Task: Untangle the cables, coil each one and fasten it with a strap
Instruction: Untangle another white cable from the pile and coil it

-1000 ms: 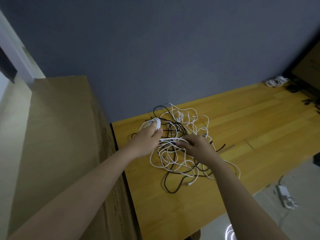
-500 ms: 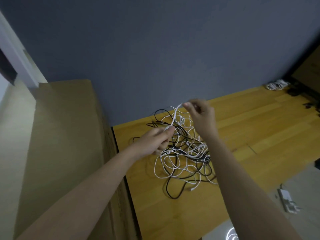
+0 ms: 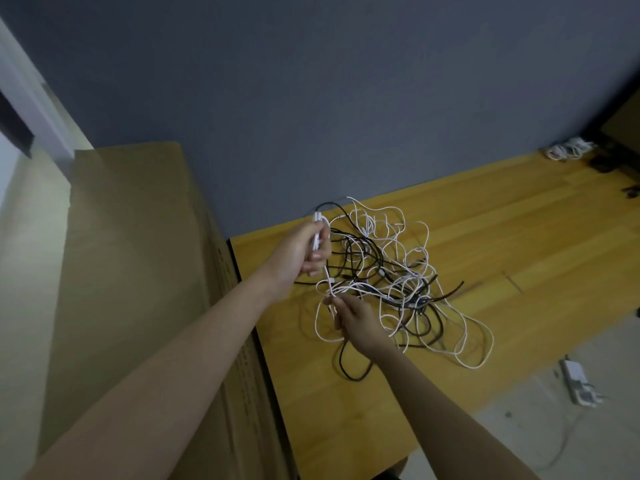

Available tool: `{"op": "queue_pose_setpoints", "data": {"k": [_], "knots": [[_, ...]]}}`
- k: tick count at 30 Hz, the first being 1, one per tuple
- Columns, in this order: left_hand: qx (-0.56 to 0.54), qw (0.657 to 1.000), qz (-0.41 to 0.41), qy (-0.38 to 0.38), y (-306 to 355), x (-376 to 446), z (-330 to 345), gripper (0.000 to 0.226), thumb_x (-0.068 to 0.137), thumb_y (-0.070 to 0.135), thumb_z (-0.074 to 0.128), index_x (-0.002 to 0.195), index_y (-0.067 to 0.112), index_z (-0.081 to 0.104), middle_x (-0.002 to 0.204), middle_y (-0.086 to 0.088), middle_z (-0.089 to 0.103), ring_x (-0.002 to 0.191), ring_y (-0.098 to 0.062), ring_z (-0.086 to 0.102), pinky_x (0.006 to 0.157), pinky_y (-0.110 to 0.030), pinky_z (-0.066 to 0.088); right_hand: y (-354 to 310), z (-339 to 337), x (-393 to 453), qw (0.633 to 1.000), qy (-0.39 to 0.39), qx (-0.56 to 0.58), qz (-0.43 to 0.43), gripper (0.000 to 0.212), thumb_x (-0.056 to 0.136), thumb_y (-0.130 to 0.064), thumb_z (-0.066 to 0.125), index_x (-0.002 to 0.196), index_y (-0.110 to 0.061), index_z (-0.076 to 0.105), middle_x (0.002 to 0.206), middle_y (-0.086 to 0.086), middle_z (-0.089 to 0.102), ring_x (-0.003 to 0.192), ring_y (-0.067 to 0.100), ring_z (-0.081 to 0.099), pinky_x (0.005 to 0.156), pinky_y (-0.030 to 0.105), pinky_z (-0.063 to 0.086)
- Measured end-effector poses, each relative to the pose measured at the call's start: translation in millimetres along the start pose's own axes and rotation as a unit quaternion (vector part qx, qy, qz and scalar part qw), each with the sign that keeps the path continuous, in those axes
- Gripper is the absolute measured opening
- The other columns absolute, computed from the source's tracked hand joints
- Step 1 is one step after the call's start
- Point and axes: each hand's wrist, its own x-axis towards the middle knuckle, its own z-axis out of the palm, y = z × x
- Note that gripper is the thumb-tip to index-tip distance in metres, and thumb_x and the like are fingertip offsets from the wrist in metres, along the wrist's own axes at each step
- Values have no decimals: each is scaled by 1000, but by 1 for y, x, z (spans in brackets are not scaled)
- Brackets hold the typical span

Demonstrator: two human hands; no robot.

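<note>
A tangle of white and black cables (image 3: pixel 391 282) lies on the wooden table (image 3: pixel 502 258) near its left end. My left hand (image 3: pixel 301 252) is raised over the tangle's left side and grips folded loops of a white cable (image 3: pixel 317 233). That cable runs down to my right hand (image 3: pixel 356 318), which pinches it at the tangle's near left edge. A black cable loop (image 3: pixel 349 368) trails toward the table's front edge.
A tall cardboard box (image 3: pixel 138 271) stands against the table's left end. Coiled white cables (image 3: pixel 568 151) and dark items lie at the far right of the table. A white power strip (image 3: pixel 576 377) lies on the floor. A grey wall is behind the table.
My right hand has come down from above the tangle to its near left edge, pinching the white cable. My left hand has risen and now holds gathered loops of it.
</note>
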Motion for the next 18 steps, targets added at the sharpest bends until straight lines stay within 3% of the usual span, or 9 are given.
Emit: {"op": "queue_pose_setpoints", "data": {"k": [1, 3, 5, 8, 12, 16, 18], "knots": [[14, 1000, 4, 7, 0, 1, 1, 28, 103, 18, 20, 80, 15, 35, 51, 10, 35, 42, -7, 25, 46, -22, 29, 2, 1, -5, 995, -1, -95, -16, 30, 103, -34, 38, 112, -19, 63, 64, -5, 55, 55, 11, 50, 54, 28, 35], [73, 997, 12, 27, 0, 2, 4, 24, 104, 19, 23, 83, 14, 33, 55, 8, 39, 45, -8, 30, 50, -23, 34, 3, 3, -15, 947, 13, -311, -84, 32, 103, -35, 36, 123, -20, 55, 76, 3, 63, 67, 26, 59, 55, 30, 31], [165, 985, 26, 52, -2, 3, 9, 25, 105, 23, 25, 83, 14, 33, 63, 3, 40, 51, -10, 34, 57, -26, 36, -4, 3, -24, 897, 50, -398, -188, 28, 100, -26, 43, 120, -13, 57, 79, 7, 66, 66, 31, 61, 53, 30, 34], [285, 955, 41, 77, -6, 4, 11, 31, 105, 29, 24, 81, 13, 35, 67, 0, 41, 56, -11, 37, 60, -34, 37, -20, -4, -38, 864, 78, -386, -313, 15, 92, -16, 55, 96, -7, 66, 70, 4, 62, 59, 24, 58, 51, 30, 41], [410, 909, 41, 58, -10, 1, 13, 24, 104, 36, 22, 87, 20, 32, 79, -18, 52, 61, -22, 45, 59, -48, 46, -46, -27, -41, 819, 150, -373, -409, 16, 90, -14, 56, 90, -4, 70, 71, 4, 61, 62, 22, 55, 58, 32, 39], [491, 871, 21, 26, -14, 1, 15, 23, 104, 38, 23, 94, 19, 33, 83, -12, 56, 66, -22, 55, 59, -43, 45, -70, -56, -35, 777, 198, -388, -454, 17, 91, -15, 59, 90, -6, 73, 71, 3, 62, 62, 21, 55, 58, 30, 37], [485, 875, 4, -1, -12, 1, 14, 27, 104, 37, 26, 88, 19, 37, 84, -7, 49, 66, -15, 49, 60, -40, 41, -72, -75, -22, 792, 217, -367, -437, 21, 91, -21, 60, 87, -6, 73, 74, 4, 65, 67, 22, 58, 63, 31, 41]]}}
